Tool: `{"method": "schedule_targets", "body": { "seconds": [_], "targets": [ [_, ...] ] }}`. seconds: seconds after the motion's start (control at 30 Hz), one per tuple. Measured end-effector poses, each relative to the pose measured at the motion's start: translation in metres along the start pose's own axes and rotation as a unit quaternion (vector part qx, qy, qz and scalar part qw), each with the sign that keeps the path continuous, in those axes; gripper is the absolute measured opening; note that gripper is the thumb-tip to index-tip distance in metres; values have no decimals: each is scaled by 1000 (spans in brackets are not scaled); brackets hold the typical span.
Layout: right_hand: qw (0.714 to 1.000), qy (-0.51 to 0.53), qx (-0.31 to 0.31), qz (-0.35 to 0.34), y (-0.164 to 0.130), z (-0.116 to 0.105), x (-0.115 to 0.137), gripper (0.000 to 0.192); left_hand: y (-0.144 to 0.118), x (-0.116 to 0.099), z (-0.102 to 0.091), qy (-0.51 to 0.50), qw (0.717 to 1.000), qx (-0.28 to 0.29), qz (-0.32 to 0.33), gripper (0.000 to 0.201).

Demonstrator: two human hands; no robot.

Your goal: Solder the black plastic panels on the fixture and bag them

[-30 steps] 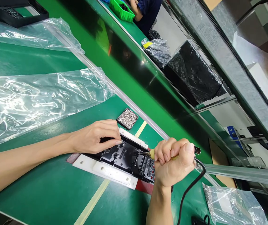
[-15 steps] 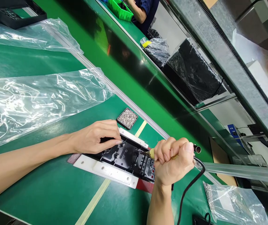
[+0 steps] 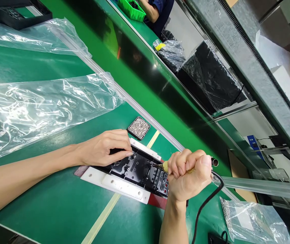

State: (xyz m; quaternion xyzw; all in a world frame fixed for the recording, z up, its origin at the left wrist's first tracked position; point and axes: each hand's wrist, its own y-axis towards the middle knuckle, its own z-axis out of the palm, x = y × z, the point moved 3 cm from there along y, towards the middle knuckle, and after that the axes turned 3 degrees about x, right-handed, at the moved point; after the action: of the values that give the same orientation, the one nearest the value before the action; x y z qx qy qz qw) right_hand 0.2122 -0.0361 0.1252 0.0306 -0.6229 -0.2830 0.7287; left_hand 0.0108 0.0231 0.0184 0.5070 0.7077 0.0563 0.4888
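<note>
Screwdriver [image 3: 163, 166] clenched in right hand [image 3: 189, 176]; left hand [image 3: 104, 149] flat, pressing black part [image 3: 137, 169].

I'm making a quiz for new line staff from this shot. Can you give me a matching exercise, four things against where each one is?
Things:
1. left hand
2. right hand
3. tray of screws
4. clear plastic bag

Places:
A. fisted around the corded driver
B. spread on the green mat, far left
C. pressing on the black part in the white jig
D. just beyond the jig

Pairs: 1-C, 2-A, 3-D, 4-B
</note>
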Motion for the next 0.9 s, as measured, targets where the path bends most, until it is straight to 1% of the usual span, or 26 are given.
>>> {"method": "schedule_targets", "body": {
  "seconds": [0.9],
  "targets": [
    [1000,3,3,-7,0,-1,-1,50,0,0,0,0,1000,-6,1,11]
  ]
}}
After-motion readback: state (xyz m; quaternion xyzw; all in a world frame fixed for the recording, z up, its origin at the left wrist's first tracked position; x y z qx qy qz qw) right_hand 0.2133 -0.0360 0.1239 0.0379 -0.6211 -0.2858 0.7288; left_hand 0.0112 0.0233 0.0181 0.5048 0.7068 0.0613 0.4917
